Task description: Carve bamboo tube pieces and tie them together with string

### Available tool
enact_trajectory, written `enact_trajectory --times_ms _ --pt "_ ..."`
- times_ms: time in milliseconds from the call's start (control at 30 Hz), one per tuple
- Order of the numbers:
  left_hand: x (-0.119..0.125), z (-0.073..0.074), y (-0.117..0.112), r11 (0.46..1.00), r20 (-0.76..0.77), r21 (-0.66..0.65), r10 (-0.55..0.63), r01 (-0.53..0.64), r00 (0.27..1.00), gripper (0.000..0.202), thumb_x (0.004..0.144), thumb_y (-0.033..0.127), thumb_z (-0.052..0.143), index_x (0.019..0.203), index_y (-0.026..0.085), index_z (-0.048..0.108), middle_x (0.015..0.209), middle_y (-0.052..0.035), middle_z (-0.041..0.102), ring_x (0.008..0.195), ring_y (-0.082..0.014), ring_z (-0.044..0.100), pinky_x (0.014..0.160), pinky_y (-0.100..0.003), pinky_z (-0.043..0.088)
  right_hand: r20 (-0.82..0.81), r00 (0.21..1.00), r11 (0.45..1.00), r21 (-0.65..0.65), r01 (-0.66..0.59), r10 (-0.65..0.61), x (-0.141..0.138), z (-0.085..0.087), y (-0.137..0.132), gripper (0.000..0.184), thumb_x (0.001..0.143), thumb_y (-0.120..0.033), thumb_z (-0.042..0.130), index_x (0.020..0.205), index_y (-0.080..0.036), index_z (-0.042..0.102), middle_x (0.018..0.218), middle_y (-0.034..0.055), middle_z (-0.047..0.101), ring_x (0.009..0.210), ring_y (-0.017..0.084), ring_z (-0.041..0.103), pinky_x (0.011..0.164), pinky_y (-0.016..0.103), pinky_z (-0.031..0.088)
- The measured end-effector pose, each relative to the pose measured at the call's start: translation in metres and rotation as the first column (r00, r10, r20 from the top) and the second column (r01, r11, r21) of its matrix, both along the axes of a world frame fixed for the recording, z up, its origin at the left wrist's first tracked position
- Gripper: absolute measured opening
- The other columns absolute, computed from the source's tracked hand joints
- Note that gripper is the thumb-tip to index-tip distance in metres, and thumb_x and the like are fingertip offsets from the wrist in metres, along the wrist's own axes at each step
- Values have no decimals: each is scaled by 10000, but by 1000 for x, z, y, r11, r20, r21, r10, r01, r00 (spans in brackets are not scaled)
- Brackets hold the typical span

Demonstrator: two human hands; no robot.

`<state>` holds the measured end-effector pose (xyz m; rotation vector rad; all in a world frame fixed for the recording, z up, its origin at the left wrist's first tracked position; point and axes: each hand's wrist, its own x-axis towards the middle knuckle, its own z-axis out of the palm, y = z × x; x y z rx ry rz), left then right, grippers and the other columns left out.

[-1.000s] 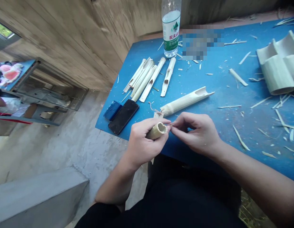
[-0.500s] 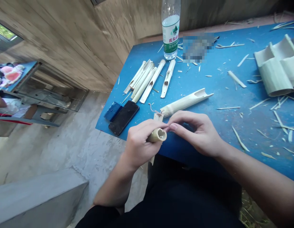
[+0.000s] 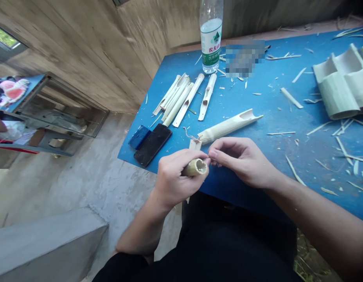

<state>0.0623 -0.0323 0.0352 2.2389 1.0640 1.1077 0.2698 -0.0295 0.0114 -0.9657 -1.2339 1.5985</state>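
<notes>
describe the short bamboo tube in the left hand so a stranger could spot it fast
On the blue-topped workbench strewn with pale bamboo shavings, find the near edge. There the left hand grips a short, pale bamboo tube with an open hollow end. Unlike the long notched bamboo pieces lying on the bench, it is held.

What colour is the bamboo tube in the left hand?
The tube is pale straw yellow; the head view shows it best.

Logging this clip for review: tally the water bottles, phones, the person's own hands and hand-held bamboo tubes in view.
Plastic water bottles: 1
Black smartphones: 1
Hands (left hand, right hand): 2
Hand-held bamboo tubes: 1
Total: 5
</notes>
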Motion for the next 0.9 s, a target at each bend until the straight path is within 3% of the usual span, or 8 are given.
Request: enact_trajectory --times_ms 167,367,567,767,900 --pt "-1 -5 0 998 -28 61 20 -18 999 106 902 147 805 967 227 781 854 -9 825 709 -170 762 711 -296 591 1 998 998 17 67 -67 1 3 2 373 859 -535 940 810 -199 787 752 32 725 679 165 592 640 298 490" --pt "-3 -3 -1 999 -13 26 42 -41 999 100 882 142 827 931 218 786 821 -2 811 675 -161 734 686 -295 576 -43 991 992 -30 123 -125 1 5 3 391 823 -532 964 768 -206 756 729 26 721 664 173 653 665 313 559" --pt "-4 1 0 999 14 5 54 -54 998 91 888 138 833 927 211 796 854 -15 834 708 -176 764 688 -309 597 -35 970 970 12 241 -240 2 1 4 399 908 -572 882 803 -226 714 661 13 694 609 164 601 645 324 511" --pt "-4 -1 3 996 33 -26 89 -88 995 111 865 135 855 947 198 815 897 -16 849 758 -179 788 742 -297 625 -131 952 961 -42 273 -276 0 -5 6 284 973 -429 808 830 -226 670 678 -2 670 592 157 599 617 311 504" --pt "-5 -1 5 988 10 -127 95 -93 995 85 875 136 843 935 193 823 893 -10 845 770 -173 786 769 -287 626 -227 939 966 -86 243 -257 1 -3 5 219 977 -340 781 822 -217 687 708 -8 649 580 155 622 560 297 504"
